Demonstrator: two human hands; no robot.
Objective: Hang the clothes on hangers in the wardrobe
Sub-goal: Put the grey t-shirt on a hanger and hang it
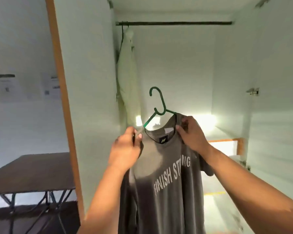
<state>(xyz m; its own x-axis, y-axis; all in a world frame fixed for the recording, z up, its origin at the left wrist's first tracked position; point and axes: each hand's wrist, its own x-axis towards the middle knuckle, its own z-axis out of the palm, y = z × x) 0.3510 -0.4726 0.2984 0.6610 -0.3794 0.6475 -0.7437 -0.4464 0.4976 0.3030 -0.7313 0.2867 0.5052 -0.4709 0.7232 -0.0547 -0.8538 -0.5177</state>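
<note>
2 shirts (167,174), 2 hangers (159,105), 1 rail (174,23).

The right arm of the green hanger (159,105) is being hidden inside the grey T-shirt (167,183), whose hem is being cut off by the near edge. 2 letters of its print are being swallowed by a fold. Papers (6,87) on the far left wall are being blurred past reading.

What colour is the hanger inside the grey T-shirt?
Green: the hanger shows best in the head view.
</note>
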